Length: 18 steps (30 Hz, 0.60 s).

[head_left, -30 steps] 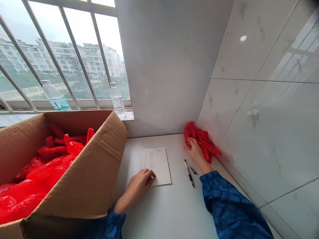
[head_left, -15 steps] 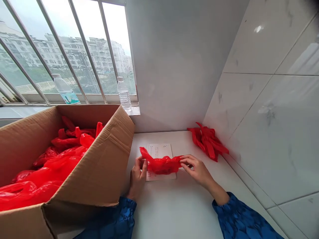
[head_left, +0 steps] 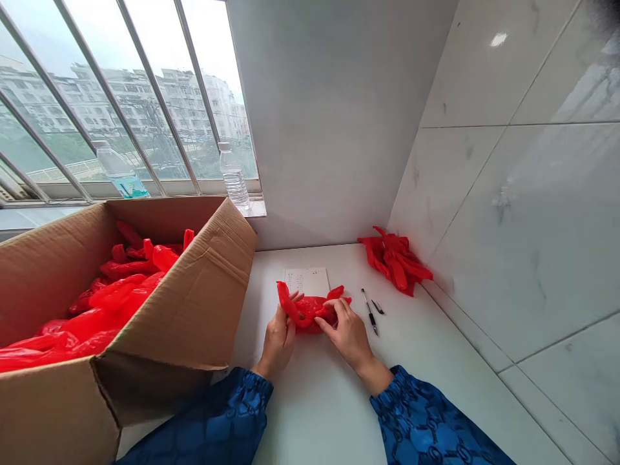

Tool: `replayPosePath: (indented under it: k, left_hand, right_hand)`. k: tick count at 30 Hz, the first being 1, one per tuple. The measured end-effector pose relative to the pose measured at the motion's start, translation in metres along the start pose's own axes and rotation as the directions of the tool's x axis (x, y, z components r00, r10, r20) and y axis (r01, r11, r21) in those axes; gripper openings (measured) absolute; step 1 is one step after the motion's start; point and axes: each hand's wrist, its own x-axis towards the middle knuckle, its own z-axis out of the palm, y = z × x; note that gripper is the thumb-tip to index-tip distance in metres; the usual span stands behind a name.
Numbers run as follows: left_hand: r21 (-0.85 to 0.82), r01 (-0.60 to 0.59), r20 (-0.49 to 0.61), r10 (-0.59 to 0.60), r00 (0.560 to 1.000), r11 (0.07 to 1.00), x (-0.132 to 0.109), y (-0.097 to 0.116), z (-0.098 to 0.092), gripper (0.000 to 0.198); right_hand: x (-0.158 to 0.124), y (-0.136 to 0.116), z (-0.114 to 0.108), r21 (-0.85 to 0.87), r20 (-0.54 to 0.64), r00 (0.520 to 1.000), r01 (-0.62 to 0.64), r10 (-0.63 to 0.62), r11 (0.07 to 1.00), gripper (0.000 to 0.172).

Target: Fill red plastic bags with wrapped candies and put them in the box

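Both my hands hold a bunched red plastic bag (head_left: 308, 311) above a white table. My left hand (head_left: 279, 342) pinches its left end and my right hand (head_left: 347, 335) presses on its right side, fingers curled over it. Under the bag lies a printed white paper sheet (head_left: 306, 280), its lower part hidden by the bag and my hands. To the right of my right hand lie a black pen (head_left: 369, 312) and a small black pen cap (head_left: 378, 307). A heap of red plastic bags (head_left: 394, 261) sits in the table's far right corner.
A brown cardboard box (head_left: 179, 287) stands left of my hands, holding many red plastic bags (head_left: 111, 303). Marble-look tiles (head_left: 504, 226) form the right wall. Two water bottles (head_left: 234, 177) (head_left: 119, 171) stand on the windowsill behind barred windows (head_left: 145, 97).
The bag, stretched between my hands before, is now bunched with my hands closer together. One second ago my right hand was on the heap and my left hand on the paper.
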Motion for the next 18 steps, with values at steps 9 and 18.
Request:
replayPosePath:
  k: [9, 18]
  left_hand:
    - [-0.069, 0.070, 0.020, -0.069, 0.997, 0.995, 0.001, 0.007, -0.004, 0.039]
    - [-0.244, 0.174, -0.178, -0.221, 0.959, 0.954, 0.017, -0.017, -0.010, 0.034]
  right_hand:
    - [-0.003, 0.015, -0.016, 0.067, -0.002, 0.993, 0.117, -0.117, 0.991, 0.012]
    - [0.008, 0.043, -0.037, 0.185, -0.164, 0.979, -0.088, 0.119, 0.979, 0.015]
